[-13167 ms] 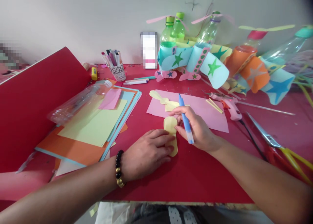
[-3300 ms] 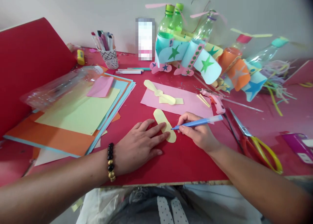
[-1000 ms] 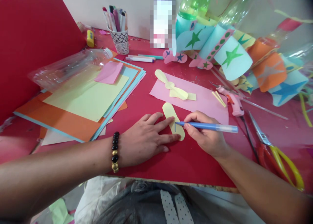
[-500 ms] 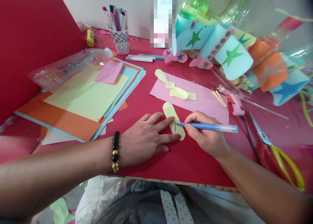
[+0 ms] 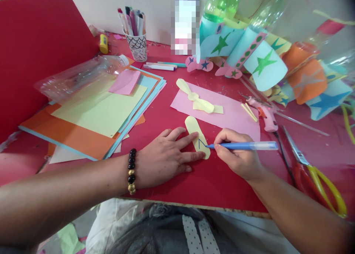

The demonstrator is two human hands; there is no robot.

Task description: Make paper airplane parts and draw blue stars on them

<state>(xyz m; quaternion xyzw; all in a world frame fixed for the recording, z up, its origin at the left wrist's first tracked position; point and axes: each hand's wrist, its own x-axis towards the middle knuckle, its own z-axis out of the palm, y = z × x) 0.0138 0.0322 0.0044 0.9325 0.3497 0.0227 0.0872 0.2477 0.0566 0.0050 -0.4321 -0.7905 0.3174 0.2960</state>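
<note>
- Our left hand [image 5: 163, 158] lies flat and wide open at lower centre of the view, fingers spread, with a beaded bracelet [image 5: 132, 170] on the wrist. Its fingertips [image 5: 194, 132] press on a pale yellow paper strip [image 5: 197, 137].
- The strip has rounded ends and lies on the red tabletop [image 5: 222, 194], just below a pink sheet [image 5: 235, 117] and tilted from upper left to lower right.
- Our right hand [image 5: 238, 156] is closed in a narrow pen grip around a blue pen [image 5: 244, 146]. The pen lies low and nearly level, its tip at the strip's right edge, beside a small blue line [image 5: 200, 143].
- For a clean line, we judge that the spread fingers should pin the paper close to the pen without covering the mark. A light stroke should also stop the strip from sliding or creasing.
- Working with the tip in clear view helps, because the low pen angle leaves the line visible from above.
- A pale yellow paper propeller [image 5: 186, 86] sits on the pink sheet, near the strip.
- A pink glue gun [image 5: 266, 115] rests to the right, and scissors with yellow handles [image 5: 314, 178] lie at right, near our right hand.
- A stack of coloured card [image 5: 83, 131] fills the left of the view.
</note>
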